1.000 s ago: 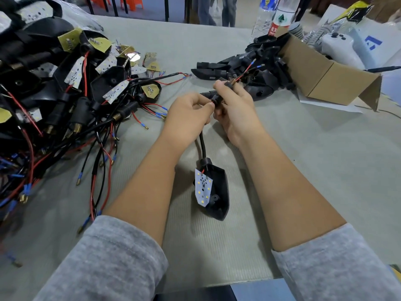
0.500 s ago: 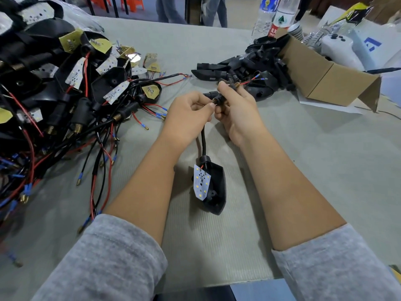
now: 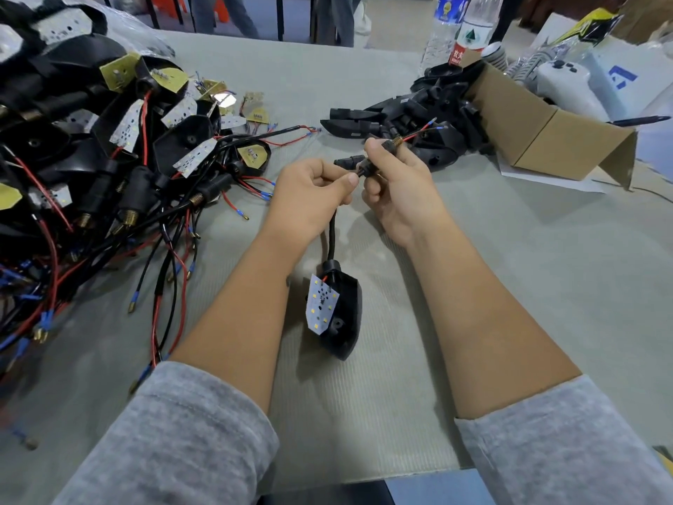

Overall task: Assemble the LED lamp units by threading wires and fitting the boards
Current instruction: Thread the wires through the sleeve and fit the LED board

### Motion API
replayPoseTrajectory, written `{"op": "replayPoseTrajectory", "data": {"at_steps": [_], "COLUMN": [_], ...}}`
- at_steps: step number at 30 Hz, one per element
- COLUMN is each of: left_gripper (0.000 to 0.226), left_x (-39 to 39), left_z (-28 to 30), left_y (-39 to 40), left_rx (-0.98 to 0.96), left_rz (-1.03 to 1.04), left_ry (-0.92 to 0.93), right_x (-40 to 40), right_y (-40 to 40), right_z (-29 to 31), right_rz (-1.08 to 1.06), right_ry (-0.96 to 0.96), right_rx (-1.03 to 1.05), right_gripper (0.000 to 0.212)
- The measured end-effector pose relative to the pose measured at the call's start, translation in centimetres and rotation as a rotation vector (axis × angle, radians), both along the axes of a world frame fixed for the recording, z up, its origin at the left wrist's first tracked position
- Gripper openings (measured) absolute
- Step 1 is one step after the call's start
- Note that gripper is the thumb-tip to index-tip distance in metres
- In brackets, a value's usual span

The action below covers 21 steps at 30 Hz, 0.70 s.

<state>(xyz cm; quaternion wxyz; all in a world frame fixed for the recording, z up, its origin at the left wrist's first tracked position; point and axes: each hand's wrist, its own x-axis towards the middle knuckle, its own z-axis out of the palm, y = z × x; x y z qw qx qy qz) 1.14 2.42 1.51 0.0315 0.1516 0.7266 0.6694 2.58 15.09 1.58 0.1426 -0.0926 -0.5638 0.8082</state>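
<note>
Cable point(image 3: 330, 238) pinched between fingers point(image 3: 350, 181), both hands.

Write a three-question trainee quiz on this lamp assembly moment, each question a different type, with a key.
1. True or false: the white LED board lies flat, fully seated in the black housing.
2. The cardboard box lies on which side of the table: A left, B right?
3. Fill in: the right hand pinches a threaded stem from which red and ____ wires run.

Key: 1 false, it stands tilted off the housing; 2 B; 3 black.
</note>
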Motion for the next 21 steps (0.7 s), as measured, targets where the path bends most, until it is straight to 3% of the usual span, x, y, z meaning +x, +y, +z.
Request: {"op": "replayPoseTrajectory", "data": {"at_steps": [5, 14, 21], "left_gripper": [0.015, 0.017, 0.016], "left_x": [-0.2, -0.8, -0.5], "left_z": [0.1, -0.1, -0.1], "left_y": [-0.3, -0.3, -0.3], "left_rx": [0.052, 0.034, 0.124], "left_rz": [-0.038, 0.002, 0.054], "left_ry": [-0.035, -0.07, -0.053], "right_x": [0.3, 0.6, 0.3], "right_y": [0.1, -0.4, -1.0], "right_z": [0.3, 0.8, 0.4], "right_rz": [0.048, 0.097, 0.076], "right_ry": [0.03, 0.048, 0.001], "right_rx": [-0.061, -0.204, -0.003], "right_gripper": [0.002, 0.011, 0.015]}}
